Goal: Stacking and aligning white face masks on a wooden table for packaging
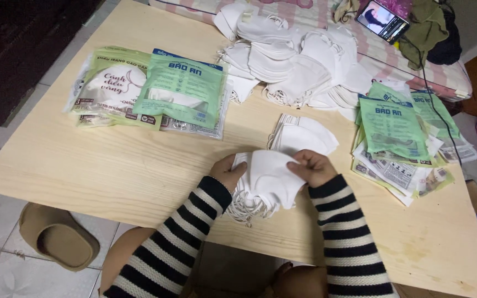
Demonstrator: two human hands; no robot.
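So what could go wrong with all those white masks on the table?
The stack of white masks held by the left hand and right hand sits near the table edge, with ear loops dangling; one might slip to the floor or tangle. The big loose mask pile could slide apart. The phone cable crossing the packets could snag.

— What sort of place is this?
— A home, used for piecework. A low wooden table (pixel 111 171) stands on a pale tiled floor (pixel 6 270), with a brown slipper (pixel 56 237) near its left corner.
— Anything else domestic?
— At the far side lies a bed with a pink patterned mattress (pixel 393 60), crumpled clothes (pixel 432 27) and a phone (pixel 382 21) on it.
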